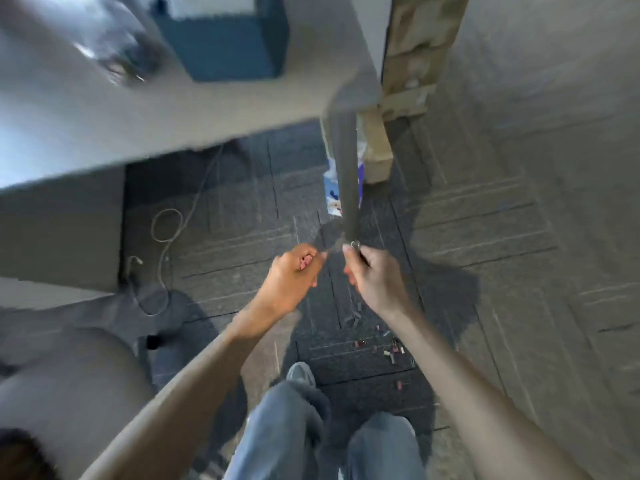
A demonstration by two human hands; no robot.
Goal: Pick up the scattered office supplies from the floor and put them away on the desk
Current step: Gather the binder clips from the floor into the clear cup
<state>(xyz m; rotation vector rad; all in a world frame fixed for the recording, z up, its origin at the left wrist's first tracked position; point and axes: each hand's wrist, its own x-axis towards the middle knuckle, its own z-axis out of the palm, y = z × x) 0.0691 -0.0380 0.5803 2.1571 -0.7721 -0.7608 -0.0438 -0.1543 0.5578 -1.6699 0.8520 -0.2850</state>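
We look down from head height past our own two arms to the floor [485, 237]. The desk [173, 109] fills the upper left, and its leg [344, 174] drops to the floor near the centre. Our left hand [291, 282] and right hand [370, 275] are held out side by side, just in front of the foot of that leg, the left closed around small clips [304, 262]. More binder clips [388, 348] lie scattered on the floor below our right forearm, ahead of our feet. A cable [166, 230] loops on the floor under the desk, to the left. A box [377, 147] stands behind the desk leg.
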